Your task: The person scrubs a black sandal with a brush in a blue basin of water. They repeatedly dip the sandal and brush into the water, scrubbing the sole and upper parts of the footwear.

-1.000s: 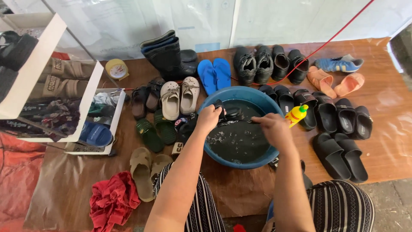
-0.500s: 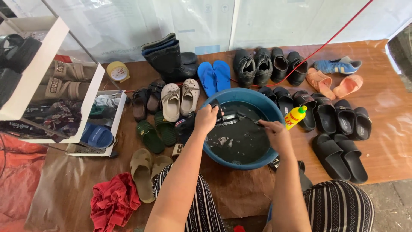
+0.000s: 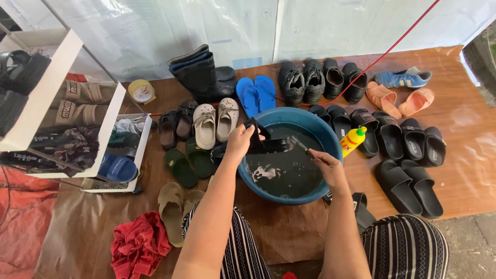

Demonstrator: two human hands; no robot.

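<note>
At 9 o'clock stands a white open shelf unit holding sandals and folded cloth. At 7 o'clock a crumpled red cloth lies on the brown floor covering, with a pair of tan rubber slippers just beside it and a pair of dark green slippers above those. At 11 o'clock sit a pair of cream strapped clogs and tall black rubber boots, next to a pair of bright blue flip-flops. At the centre rests a round blue plastic basin of dark water. The left hand is closed around a black strapped sandal, held over the basin's 10 o'clock rim, above the water. The right hand is clenched on a small scrubbing brush, whose bristle end touches the sandal. At the basin's 2 o'clock edge stands a yellow plastic bottle with a green cap. At 3 o'clock lie rows of black slide sandals; at 1 o'clock lie a pair of peach slippers and a blue sports shoe.
</note>
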